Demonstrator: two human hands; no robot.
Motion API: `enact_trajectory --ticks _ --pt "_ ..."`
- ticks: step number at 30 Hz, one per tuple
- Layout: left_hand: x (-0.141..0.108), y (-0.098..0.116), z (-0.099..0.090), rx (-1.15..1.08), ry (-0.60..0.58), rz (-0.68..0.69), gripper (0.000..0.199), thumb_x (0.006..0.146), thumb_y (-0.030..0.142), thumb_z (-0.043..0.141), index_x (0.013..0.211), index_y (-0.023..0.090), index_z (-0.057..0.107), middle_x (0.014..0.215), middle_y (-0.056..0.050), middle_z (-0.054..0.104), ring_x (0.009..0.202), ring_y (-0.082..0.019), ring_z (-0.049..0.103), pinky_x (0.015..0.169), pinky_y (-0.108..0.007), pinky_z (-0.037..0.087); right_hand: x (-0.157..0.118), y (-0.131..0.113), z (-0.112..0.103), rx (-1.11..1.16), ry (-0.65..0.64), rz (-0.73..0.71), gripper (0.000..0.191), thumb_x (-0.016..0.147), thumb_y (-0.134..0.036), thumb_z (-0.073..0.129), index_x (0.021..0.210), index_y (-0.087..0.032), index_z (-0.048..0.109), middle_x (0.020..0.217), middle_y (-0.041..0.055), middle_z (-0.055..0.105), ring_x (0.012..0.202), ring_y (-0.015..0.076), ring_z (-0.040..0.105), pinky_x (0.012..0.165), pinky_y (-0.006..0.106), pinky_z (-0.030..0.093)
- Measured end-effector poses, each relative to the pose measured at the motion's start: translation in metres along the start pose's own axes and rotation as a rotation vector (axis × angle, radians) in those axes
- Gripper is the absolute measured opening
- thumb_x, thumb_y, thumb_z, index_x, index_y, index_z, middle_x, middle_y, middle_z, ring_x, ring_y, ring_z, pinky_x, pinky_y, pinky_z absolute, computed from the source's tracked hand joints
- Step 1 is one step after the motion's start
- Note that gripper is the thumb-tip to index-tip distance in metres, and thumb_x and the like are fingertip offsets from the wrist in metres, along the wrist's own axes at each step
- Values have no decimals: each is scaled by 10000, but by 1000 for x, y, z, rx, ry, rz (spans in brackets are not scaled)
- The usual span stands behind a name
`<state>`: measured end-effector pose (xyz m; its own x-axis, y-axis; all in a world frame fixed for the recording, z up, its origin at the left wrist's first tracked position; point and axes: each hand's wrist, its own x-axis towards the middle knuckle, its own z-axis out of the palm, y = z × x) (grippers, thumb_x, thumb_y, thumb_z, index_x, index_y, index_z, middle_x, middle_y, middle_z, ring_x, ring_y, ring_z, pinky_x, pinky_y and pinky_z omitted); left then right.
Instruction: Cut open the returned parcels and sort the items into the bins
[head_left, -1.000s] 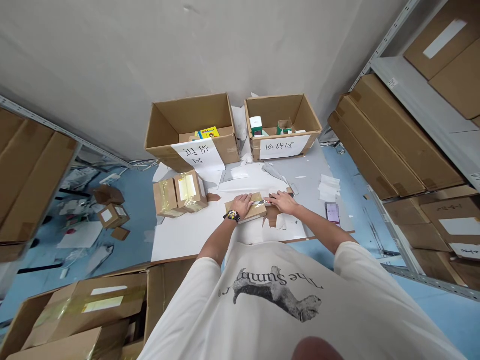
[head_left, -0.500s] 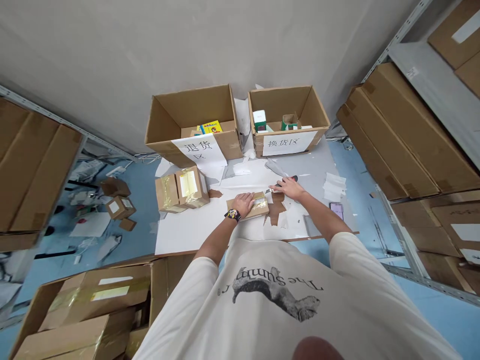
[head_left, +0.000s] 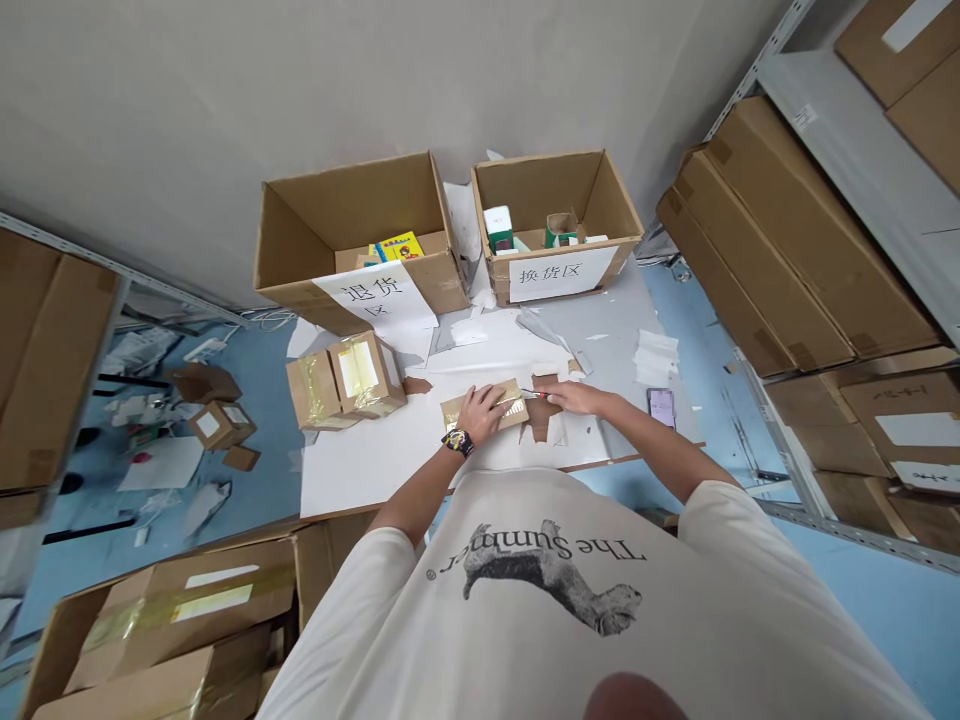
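Observation:
My left hand lies over a small flat cardboard box sealed with shiny tape, its fingers spread across the top. In my right hand is a utility knife with some red on it, gripped near its front. The knife's tip is at the right end of the box; whether it touches the tape cannot be made out. A torn brown patch shows on the white table covering beside the box.
Two taped cartons stand at the table's left. Behind are two open, labelled boxes, the left one and the right one. A phone and white papers lie at right. Shelves with cartons flank the table.
My right hand has moved down and slightly left, bringing the knife to the box's right end. My left hand stays on the box. The whole view has shifted slightly.

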<state>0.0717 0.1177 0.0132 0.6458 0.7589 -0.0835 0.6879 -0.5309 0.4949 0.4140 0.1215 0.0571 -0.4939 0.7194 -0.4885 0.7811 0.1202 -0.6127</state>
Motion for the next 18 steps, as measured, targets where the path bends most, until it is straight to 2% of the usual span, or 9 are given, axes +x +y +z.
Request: enact_trajectory --ticks 3,5,6,9,12,15,18 --pt "-6 13 3 23 -8 -38 567 991 430 804 1547 365 716 1800 -113 514 1729 -457 320 1412 -776 108 2 -3 -7 191 -71 44 551 1187 -364 417 1666 -206 637 1113 85 848 984 246 762 930 352 601" --pt "-7 20 7 29 -13 -56 666 942 418 868 1574 332 677 1800 -138 505 1739 -460 305 1414 -780 87 3 -7 -12 302 -131 85 538 1176 -358 383 1601 -185 663 864 20 773 736 204 676 761 315 579" --pt "-7 22 9 18 -7 -63 679 925 375 885 1566 314 671 1783 -151 520 1738 -451 315 1418 -769 96 3 -8 -15 346 -157 102 523 1171 -355 371 1559 -183 677 799 -2 730 664 188 626 698 299 554" --pt "-5 23 17 -59 31 -73 676 865 253 916 1497 263 677 1712 -174 574 1720 -423 369 1422 -718 158 4 -11 -22 432 -212 127 455 1160 -361 370 1406 -184 710 731 -28 655 576 158 544 596 265 488" --pt "-6 20 23 -141 75 -80 657 815 195 920 1422 243 673 1672 -180 593 1688 -420 426 1405 -708 198 4 -9 -23 477 -265 118 392 1156 -447 438 1271 -191 711 733 -29 646 552 145 534 560 255 471" --pt "-9 18 27 -195 127 -83 618 796 166 894 1363 239 661 1652 -179 604 1679 -422 440 1388 -721 207 5 -2 -18 515 -305 93 451 1128 -605 529 1247 -206 704 757 -23 660 560 148 550 550 257 470" --pt "-10 18 30 -219 153 -78 578 797 157 875 1326 239 656 1643 -176 607 1683 -415 433 1384 -715 207 9 5 -11 451 -268 24 523 1119 -681 534 1268 -213 713 786 -14 678 571 149 555 563 259 467"
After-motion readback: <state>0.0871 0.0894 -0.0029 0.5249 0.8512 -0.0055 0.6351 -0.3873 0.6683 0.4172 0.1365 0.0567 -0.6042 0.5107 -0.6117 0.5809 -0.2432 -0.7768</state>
